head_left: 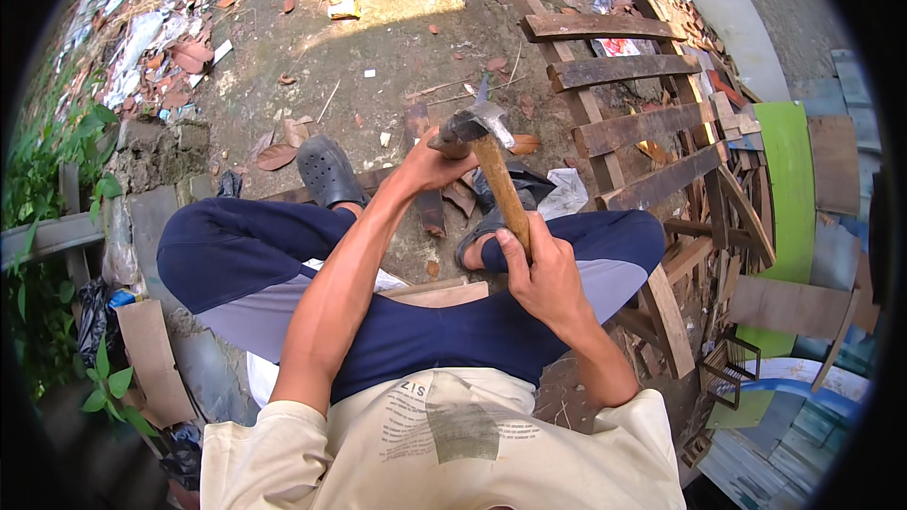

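Outdoor dirt yard, leaf litter, scrap wood; weathered slatted wooden frame (633, 123) far right. Person seated. Wooden-handled claw hammer (491, 165) held centre, over knees. Left hand (430, 165) closed at steel head, right hand (539, 269) gripping handle end. Hammer away from frame; no struck work visible.

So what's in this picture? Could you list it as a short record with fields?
Setting: outdoor dirt yard with dry leaves and litter
Person: seated, legs apart, dark trousers
Left hand: wrapped around the hammer at its metal head
Right hand: gripping the wooden handle lower down
Footwear: dark clog
Right side: wooden slat frame, green board
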{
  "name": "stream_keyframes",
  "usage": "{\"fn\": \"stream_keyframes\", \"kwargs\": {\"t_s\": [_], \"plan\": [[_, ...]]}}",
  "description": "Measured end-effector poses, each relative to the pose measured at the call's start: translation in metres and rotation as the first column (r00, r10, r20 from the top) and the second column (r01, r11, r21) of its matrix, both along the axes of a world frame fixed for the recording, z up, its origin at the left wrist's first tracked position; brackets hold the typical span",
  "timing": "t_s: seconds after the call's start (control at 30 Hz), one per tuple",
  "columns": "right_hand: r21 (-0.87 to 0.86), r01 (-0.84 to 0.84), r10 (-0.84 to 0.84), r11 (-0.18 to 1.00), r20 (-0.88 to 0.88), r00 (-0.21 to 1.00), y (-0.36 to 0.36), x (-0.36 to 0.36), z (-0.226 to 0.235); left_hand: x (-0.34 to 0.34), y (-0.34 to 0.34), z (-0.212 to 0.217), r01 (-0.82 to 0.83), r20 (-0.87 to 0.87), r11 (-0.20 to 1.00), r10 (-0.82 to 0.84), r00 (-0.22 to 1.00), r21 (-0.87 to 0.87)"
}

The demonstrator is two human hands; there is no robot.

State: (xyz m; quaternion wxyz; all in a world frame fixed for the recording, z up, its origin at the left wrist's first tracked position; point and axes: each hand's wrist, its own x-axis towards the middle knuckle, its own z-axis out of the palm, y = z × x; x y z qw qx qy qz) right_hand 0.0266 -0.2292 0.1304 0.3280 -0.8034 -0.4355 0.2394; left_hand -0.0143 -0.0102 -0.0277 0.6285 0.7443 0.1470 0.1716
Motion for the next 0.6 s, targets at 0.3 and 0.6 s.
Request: {"fn": "stream_keyframes", "kwargs": {"t_s": [0.3,0.6], "plan": [[0.104,0.031,-0.029,0.994,-0.016,0.999,-0.007,-0.004,-0.018,-0.003,0.001,0.002,0.042,-0.061,0.998,-0.039,0.997,0.044],[0.133,0.097,-0.093,0.986,-0.037,0.995,-0.004,-0.006,-0.024,-0.006,-0.001,-0.027,0.056,-0.080,0.997,-0.052,0.995,0.045]]}}
